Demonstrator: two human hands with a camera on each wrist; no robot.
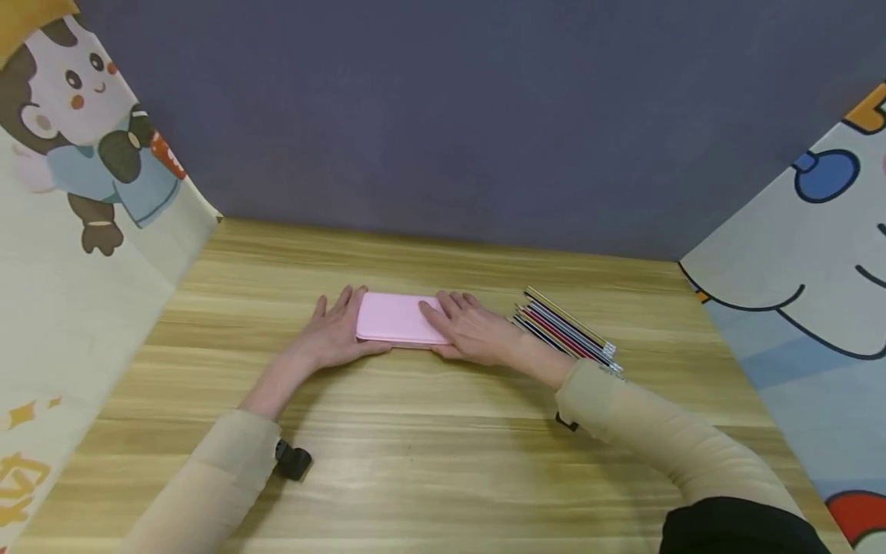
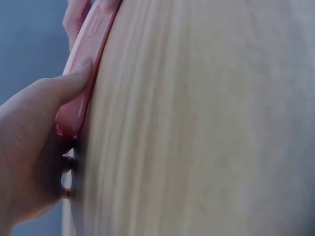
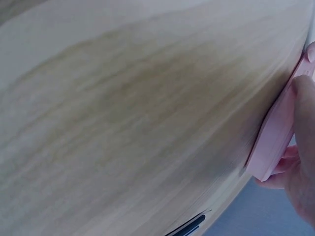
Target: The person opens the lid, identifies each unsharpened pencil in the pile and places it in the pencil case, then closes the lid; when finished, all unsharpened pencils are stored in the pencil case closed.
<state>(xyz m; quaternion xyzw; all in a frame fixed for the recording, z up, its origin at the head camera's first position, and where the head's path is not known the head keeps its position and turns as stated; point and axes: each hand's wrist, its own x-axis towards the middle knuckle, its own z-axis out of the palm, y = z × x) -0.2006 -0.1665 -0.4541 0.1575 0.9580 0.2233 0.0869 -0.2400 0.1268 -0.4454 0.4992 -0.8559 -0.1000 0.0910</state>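
A flat pink pencil case [image 1: 396, 317] with rounded corners lies closed on the table, between both hands. My left hand [image 1: 337, 333] holds its left end, with the thumb along the front side. In the left wrist view that thumb presses the case's [image 2: 74, 112] front wall. My right hand [image 1: 479, 332] grips the right end; one finger lies over the lid and the thumb is at the front. The right wrist view shows the case's [image 3: 271, 140] side wall between thumb and fingers. What is inside the case is hidden.
Several pencils [image 1: 564, 327] lie in a loose bundle right of the case, partly behind the right forearm. The wood-grain table [image 1: 429, 462] meets a dark back panel [image 1: 443, 115]. Cartoon-printed panels stand at left and right.
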